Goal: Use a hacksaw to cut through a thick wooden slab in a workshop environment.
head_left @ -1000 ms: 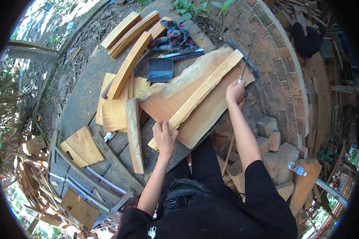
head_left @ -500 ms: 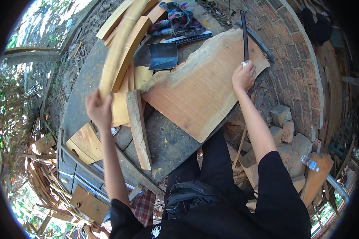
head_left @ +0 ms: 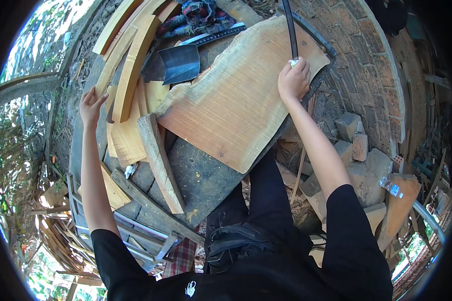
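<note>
My left hand (head_left: 95, 100) is at the far left of the stack, fingers and thumb closed on the lower end of a pale wooden strip (head_left: 116, 57), which lies beside thicker curved timber pieces (head_left: 133, 67). My right hand (head_left: 293, 80) grips the light handle of a long dark-bladed tool (head_left: 289, 32), over the right part of a broad live-edge slab (head_left: 236, 105). Left of the slab lie thin yellowish boards (head_left: 128, 133) and a narrow rough plank (head_left: 160, 163).
The worn dark worktable (head_left: 196, 185) holds a curved black sheet (head_left: 178, 65), a ruler-like bar (head_left: 218, 35) and crumpled patterned cloth (head_left: 196, 15). A curved brick ledge (head_left: 366, 70) runs at right, with blocks (head_left: 347, 125) and a plastic bottle (head_left: 390, 186) below. Another person's dark figure (head_left: 386, 12) is at top right.
My left hand has carried the pale strip off the slab leftward onto the timber stack. My right hand has moved up, the tool's dark blade now pointing away from me.
</note>
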### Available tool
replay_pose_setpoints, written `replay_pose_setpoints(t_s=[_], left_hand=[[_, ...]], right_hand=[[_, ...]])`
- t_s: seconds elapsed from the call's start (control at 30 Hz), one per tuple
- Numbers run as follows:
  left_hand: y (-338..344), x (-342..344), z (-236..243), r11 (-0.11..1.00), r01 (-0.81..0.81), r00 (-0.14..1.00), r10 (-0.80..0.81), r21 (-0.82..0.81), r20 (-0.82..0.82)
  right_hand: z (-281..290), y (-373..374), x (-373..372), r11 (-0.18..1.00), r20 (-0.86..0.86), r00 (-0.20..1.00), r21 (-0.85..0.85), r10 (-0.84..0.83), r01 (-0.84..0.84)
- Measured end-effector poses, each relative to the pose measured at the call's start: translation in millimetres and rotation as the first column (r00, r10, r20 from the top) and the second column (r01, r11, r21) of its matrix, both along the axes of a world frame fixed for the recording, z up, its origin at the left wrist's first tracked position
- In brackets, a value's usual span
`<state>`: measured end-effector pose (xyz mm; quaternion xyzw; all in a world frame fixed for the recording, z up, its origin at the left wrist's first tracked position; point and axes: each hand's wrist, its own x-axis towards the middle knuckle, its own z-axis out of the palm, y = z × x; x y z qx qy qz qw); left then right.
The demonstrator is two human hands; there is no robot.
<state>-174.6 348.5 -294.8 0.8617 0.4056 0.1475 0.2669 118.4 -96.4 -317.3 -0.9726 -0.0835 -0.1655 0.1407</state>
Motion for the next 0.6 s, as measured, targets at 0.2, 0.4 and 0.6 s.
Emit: replay_pose_setpoints(t_s=[0.2,0.4,0.6], left_hand=[[-11,3,-7,0.999,0.03,0.999,-0.03,0.035,-0.015],[-90,36,7,0.897,0.352,0.936,-0.339,0.269,-0.095],[-65,29,7,0.903,0.26,0.964,-0.262,0.342,-0.04]], right_hand=[[-2,2,-2,0.999,0.003,1.0,0.032,0.01,-0.01],[1,-4,1,1.0,-0.017,1.0,-0.025,-0.011,0.011],[0,3,-2,0.999,0.02,0.999,-0.003,0.036,-0.036]])
